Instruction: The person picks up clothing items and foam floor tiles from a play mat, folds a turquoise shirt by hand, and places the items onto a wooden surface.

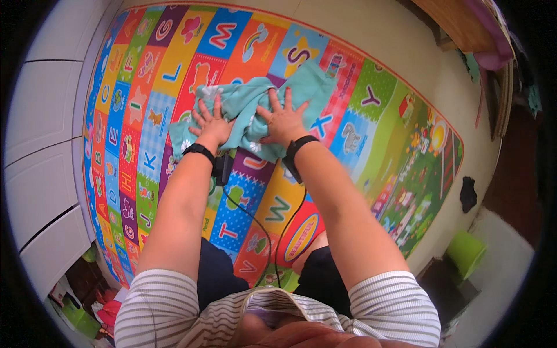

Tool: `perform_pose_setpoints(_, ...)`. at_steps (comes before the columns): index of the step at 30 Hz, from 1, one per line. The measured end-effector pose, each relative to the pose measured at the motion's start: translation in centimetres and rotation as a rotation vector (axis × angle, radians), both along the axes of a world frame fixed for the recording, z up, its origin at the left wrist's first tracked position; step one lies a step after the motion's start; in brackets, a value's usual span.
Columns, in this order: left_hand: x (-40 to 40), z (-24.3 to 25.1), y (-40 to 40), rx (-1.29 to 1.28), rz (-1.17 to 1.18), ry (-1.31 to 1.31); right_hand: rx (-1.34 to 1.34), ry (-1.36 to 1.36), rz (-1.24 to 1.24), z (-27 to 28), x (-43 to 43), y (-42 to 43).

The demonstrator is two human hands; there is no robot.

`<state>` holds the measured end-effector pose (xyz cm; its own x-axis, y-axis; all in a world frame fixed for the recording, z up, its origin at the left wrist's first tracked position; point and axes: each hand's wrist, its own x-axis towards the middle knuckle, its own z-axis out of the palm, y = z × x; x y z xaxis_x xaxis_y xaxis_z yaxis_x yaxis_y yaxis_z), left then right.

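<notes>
A crumpled teal garment with white flower prints lies on a colorful alphabet play mat. My left hand rests on its left part with the fingers spread. On the folds to the right, my right hand presses down, fingers likewise apart. Both palms face the cloth, and neither hand grips it. Black straps circle both wrists, each with a dark device, and thin cables run from these back toward my body. What lies under the garment is hidden.
White cabinet drawers line the left side. A wooden piece of furniture stands at the upper right. At the right are a dark flat object on the floor and a green bin. Another green container sits at the lower left.
</notes>
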<state>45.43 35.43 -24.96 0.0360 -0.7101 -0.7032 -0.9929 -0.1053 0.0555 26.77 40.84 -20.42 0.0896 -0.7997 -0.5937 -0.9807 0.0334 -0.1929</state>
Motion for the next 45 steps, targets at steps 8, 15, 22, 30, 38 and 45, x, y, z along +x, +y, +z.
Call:
perform_pose_setpoints(8, -0.4, -3.7, -2.2, 0.068, 0.085, -0.220, 0.021, -0.100, -0.039, 1.6, -1.8, -2.9)
perform_pose_setpoints(15, -5.5, 2.8, -1.5, -0.116, 0.751, -0.071, 0.042, -0.077, -0.104, 2.6, -2.0, -3.8)
perform_pose_setpoints(22, -2.0, 0.4, -17.0, -0.379, 0.210, 0.110, -0.059, -0.071, -0.190, 0.6, 2.3, -7.5)
perform_pose_setpoints(30, -1.8, -2.9, -31.1, -0.387, -0.278, 0.256, -0.068, 0.048, -0.529, -1.1, 10.3, -17.3)
perform_pose_setpoints(38, -1.6, -4.0, -33.2, -0.443, -0.575, 0.262, 0.047, 0.001, -0.511, -1.2, 12.7, -17.4)
perform_pose_setpoints(45, -13.0, -4.5, -25.9, -0.464, -0.793, 0.262, -0.162, -0.082, -0.514, -2.1, 2.0, -8.6)
